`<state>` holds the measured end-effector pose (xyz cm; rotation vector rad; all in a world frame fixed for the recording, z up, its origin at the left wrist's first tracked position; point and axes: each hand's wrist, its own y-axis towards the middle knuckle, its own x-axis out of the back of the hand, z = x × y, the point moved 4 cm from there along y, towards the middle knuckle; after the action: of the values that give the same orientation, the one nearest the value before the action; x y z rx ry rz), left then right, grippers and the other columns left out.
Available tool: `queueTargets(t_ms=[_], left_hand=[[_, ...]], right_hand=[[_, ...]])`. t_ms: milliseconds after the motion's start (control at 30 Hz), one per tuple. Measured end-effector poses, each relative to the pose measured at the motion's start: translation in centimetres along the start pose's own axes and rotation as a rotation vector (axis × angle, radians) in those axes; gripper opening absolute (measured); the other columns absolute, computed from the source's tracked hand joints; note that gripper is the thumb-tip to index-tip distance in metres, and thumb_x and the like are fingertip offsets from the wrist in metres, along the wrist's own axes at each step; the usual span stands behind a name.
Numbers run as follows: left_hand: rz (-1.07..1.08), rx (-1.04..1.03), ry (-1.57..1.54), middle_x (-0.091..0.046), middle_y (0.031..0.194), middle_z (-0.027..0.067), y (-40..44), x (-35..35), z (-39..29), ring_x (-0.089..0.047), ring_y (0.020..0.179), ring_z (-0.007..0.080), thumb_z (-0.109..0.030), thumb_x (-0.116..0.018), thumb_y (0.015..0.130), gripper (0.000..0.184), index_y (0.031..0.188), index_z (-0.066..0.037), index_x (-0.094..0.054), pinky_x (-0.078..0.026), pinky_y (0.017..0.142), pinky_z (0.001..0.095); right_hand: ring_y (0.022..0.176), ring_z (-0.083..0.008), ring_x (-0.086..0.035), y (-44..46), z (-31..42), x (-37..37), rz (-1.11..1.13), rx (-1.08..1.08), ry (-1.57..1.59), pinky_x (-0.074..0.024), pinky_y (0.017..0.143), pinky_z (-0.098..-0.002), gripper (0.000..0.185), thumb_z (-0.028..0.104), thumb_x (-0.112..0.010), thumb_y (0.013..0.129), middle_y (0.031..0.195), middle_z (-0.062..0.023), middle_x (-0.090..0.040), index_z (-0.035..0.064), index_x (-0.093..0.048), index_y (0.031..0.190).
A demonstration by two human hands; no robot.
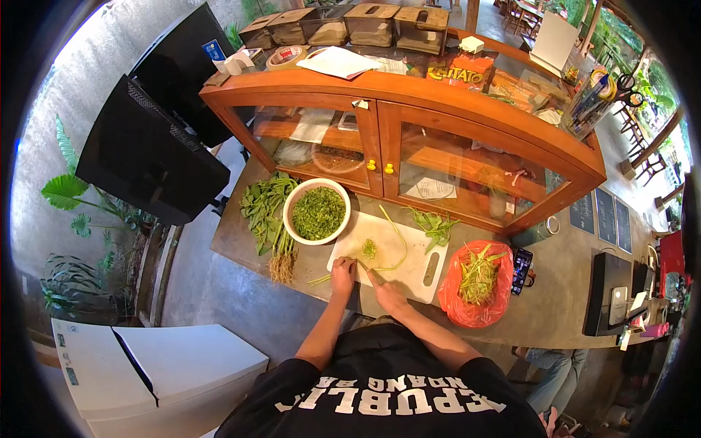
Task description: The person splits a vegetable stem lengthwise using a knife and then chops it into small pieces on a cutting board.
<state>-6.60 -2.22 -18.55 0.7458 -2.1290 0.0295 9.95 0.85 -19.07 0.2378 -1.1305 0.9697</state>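
Note:
On the white cutting board (418, 241), my left hand (343, 276) is closed around long green stems (320, 280) whose ends stick out to its left. Just to the right, my right hand (389, 296) grips a knife (364, 266), its blade angled toward the stems by my left fingers. Most of the handle is hidden in my palm. A small heap of chopped green pieces (369, 249) lies beyond the blade. One long stem (403, 244) curves over the board's right half. Behind my left hand stands a white bowl (290, 227) full of chopped greens (319, 213).
Left of the bowl lies a bunch of leafy greens (264, 208) with roots. Loose leaves (436, 228) sit behind the board. A red plastic bag (467, 312) of trimmings and a phone (521, 270) are at right. A glass-fronted wooden cabinet (379, 150) borders the table's back.

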Motion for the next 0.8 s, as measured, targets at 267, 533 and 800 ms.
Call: queueTargets(t_ms=[267,533,800], left_hand=[[0.011,-0.023,0.029,-0.066,0.092,0.0136,0.1,0.2,-0.3,-0.06,0.092,0.0338,-0.005,-0.068,0.083,0.011,0.091,0.0,-0.073,-0.05,0.083,0.0416],[-0.022,0.016,0.008,-0.065,0.09,0.0155,0.0,0.3,0.0,-0.061,0.088,0.0356,-0.004,-0.069,0.082,0.01,0.09,-0.001,-0.072,-0.051,0.08,0.0429],[-0.015,-0.06,0.05,-0.064,0.092,0.0136,-0.5,-0.2,0.1,-0.06,0.091,0.0342,-0.006,-0.068,0.083,0.01,0.091,-0.002,-0.071,-0.051,0.081,0.0422]], right_hand=[[0.067,-0.0369,-0.069,0.6,-0.1,-0.3,-0.059,0.015,-0.057,-0.0567,0.063,-0.0483,0.077,0.002,-0.049,0.084,0.075,-0.0227,-0.068,0.0179,-0.025,0.155],[0.074,-0.0367,-0.071,0.3,0.2,0.2,-0.002,0.027,-0.06,-0.0575,0.069,-0.0495,0.078,0.004,-0.048,0.088,0.081,-0.0223,-0.07,0.0183,-0.016,0.157],[0.07,-0.0378,-0.069,-0.1,-0.7,-0.2,-0.05,0.041,-0.04,-0.0567,0.066,-0.0494,0.082,0.0,-0.049,0.083,0.076,-0.0238,-0.067,0.0196,-0.019,0.157]])
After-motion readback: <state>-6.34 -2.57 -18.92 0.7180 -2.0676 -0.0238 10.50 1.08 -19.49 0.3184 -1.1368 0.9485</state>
